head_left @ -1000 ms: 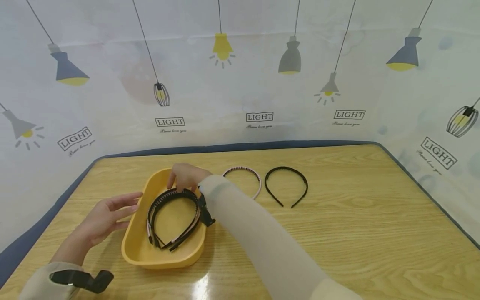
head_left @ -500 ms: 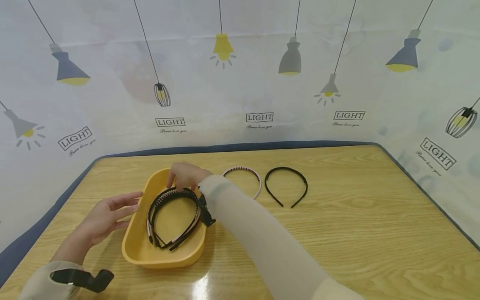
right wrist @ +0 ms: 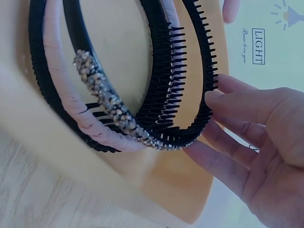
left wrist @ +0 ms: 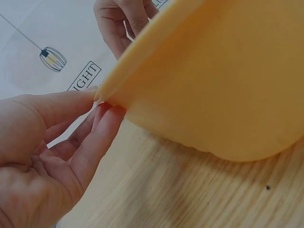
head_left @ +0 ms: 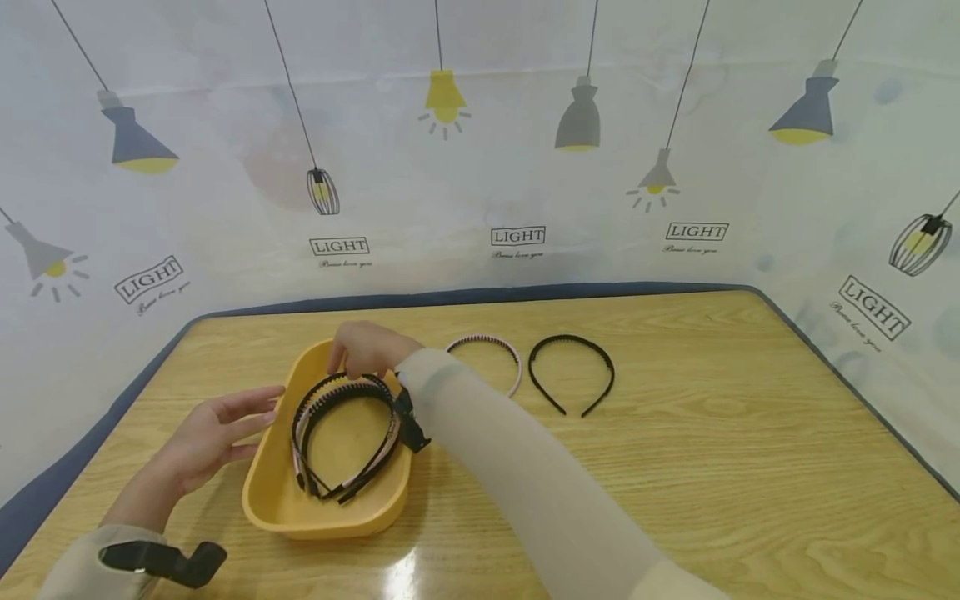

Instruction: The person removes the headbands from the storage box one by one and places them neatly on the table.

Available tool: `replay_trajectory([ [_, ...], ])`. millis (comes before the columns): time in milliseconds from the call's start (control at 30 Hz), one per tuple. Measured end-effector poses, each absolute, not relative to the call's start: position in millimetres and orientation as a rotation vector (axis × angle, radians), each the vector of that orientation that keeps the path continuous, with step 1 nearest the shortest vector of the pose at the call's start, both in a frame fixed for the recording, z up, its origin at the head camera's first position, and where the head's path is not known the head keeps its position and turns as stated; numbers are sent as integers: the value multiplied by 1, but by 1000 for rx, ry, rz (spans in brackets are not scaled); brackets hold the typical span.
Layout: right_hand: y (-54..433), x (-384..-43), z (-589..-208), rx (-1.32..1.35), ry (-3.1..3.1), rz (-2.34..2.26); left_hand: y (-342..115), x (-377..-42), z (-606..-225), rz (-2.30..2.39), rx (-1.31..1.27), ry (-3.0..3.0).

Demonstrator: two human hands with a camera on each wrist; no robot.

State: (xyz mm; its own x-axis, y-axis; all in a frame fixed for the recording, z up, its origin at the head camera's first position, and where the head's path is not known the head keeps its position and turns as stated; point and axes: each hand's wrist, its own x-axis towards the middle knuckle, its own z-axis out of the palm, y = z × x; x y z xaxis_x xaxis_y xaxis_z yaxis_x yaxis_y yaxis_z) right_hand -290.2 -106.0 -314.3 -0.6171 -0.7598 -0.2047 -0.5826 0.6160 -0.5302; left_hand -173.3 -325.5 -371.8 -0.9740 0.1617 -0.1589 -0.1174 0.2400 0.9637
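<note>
In the yellow plastic basket (head_left: 318,528) lies a stack of several headbands, black and pink. My right hand (head_left: 369,347) reaches over its far end. In the right wrist view, thumb and fingers pinch a black toothed headband (right wrist: 207,57) with a glittery beaded section, its top part lifted away from the others. Beside it are a pink fabric-wrapped headband (right wrist: 64,92) and another black one (right wrist: 35,61). My left hand (head_left: 210,437) holds the basket's left side, thumb and fingertips at the rim in the left wrist view.
On the wooden table (head_left: 712,467), right of the basket, lie a pink headband (head_left: 517,367), partly hidden by my right sleeve (head_left: 517,467), and a black headband (head_left: 572,337). A lamp-printed backdrop (head_left: 450,183) stands along the table's far edge.
My right hand has moved slightly up and left, drawing the black toothed headband apart from the stack, so a gap shows between them. The left hand stays at the basket.
</note>
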Motion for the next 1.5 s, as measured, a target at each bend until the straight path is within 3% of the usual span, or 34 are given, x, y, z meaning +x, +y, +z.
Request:
replay_trajectory([
  [767, -101, -291, -297, -1105, 2440, -587, -326, -174, -373, 1810, 19, 2287],
  [1500, -61, -302, -279, -1183, 2411, -607, -325, -173, -372, 1824, 53, 2275],
])
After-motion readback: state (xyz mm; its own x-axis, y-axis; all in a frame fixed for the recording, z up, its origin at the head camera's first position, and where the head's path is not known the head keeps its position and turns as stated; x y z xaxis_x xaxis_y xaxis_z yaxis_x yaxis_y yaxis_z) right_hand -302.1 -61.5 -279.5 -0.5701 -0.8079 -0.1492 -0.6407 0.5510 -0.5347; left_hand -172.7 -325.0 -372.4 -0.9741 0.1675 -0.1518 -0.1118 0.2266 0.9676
